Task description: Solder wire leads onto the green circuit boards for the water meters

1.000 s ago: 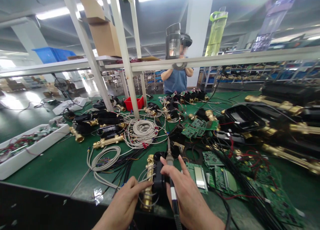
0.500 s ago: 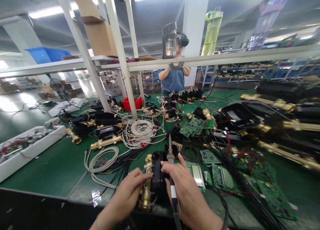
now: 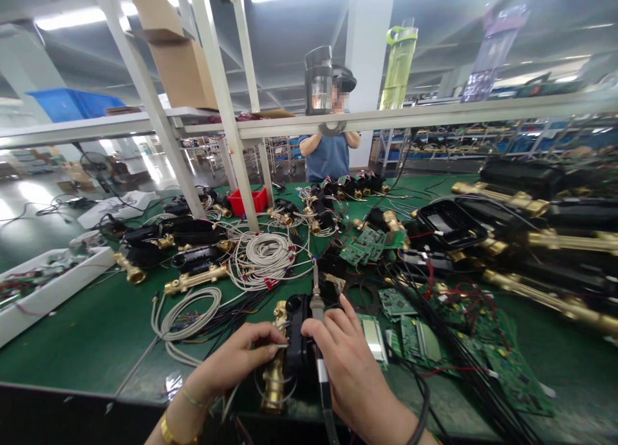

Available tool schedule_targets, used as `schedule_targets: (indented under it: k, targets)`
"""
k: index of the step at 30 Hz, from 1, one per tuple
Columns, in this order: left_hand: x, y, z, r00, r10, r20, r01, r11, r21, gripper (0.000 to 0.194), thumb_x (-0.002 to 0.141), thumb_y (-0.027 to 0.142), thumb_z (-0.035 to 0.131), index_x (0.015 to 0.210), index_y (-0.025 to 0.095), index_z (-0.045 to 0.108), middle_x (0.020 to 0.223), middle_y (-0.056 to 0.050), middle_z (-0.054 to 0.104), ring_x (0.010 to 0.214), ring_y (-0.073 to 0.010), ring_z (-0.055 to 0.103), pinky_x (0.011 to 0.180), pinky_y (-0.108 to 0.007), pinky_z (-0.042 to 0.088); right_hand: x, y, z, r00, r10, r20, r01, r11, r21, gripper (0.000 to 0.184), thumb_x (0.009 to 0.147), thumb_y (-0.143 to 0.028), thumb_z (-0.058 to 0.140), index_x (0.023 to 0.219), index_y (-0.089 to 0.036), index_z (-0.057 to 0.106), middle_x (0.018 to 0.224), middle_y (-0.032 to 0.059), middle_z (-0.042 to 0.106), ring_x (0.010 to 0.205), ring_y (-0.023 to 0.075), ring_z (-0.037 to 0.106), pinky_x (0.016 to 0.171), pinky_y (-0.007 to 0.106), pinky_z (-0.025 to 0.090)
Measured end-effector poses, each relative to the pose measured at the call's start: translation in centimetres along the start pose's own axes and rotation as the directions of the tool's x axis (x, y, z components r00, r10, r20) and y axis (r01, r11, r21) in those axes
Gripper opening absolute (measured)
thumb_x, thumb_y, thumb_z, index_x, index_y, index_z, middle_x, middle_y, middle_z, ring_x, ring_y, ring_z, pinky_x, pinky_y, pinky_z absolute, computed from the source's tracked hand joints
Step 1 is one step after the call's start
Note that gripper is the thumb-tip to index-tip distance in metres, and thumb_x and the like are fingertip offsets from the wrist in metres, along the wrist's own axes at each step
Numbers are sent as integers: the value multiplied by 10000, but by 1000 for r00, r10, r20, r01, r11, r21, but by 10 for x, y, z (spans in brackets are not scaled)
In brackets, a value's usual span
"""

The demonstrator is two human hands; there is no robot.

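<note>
A brass pipe fitting [image 3: 274,380] with a black plastic housing [image 3: 298,348] on its side lies at the front edge of the bench. Between thumb and index finger, my left hand [image 3: 236,355] pinches a thin grey cable [image 3: 280,346] at the housing's left side. My right hand [image 3: 350,368] is closed around a soldering iron [image 3: 317,306], its tip pointing up and away from me. The right thumb rests against the housing's right side. A loop of thin grey cable hangs around the lower part of the fitting.
Coiled grey cables [image 3: 265,255] lie beyond my left hand. Green circuit boards [image 3: 420,342] and black wires [image 3: 449,329] spread to the right, with more brass fittings [image 3: 550,297] behind. A white foam tray [image 3: 53,297] is at left. A person [image 3: 328,152] stands across the bench beneath a shelf [image 3: 386,116].
My left hand has shifted from lying over the fitting to pinching the grey cable beside the housing. The right hand still holds the soldering iron. The view has shifted slightly.
</note>
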State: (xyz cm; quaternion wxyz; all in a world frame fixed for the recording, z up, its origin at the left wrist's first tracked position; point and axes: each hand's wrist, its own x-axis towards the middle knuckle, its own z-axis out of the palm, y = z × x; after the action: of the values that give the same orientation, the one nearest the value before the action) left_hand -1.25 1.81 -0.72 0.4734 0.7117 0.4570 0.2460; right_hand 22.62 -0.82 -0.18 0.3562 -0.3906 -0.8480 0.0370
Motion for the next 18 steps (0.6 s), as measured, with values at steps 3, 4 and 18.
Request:
schedule_targets:
  k: [3,4,18]
  targets:
    - [4,0,1,1000,-11,-8,11,1000,-26,303,841,447,665,899,169,768,881,-35,732,872,-206,614,860,-312,460,0,1,-1,1000,-9,18,10,999,-33,432,748,12,467,1093,-232,557,893,38,566,924,259,489,1205,585,230]
    - [4,1,1,1000,-10,-13,10,1000,-27,305,829,452,677,887,168,772,874,-36,735,866,-206,616,858,-311,460,0,1,-1,1000,-12,22,13,999,-35,440,740,14,468,1092,-234,558,894,37,564,925,259,487,1205,578,224]
    - [7,-1,16,979,4,-203,18,994,104,216,783,400,686,778,199,765,834,-46,726,864,-221,626,860,-333,437,-5,0,4,997,21,69,-22,1000,2,370,788,-41,484,1071,-272,541,882,15,631,975,265,490,1170,559,151]
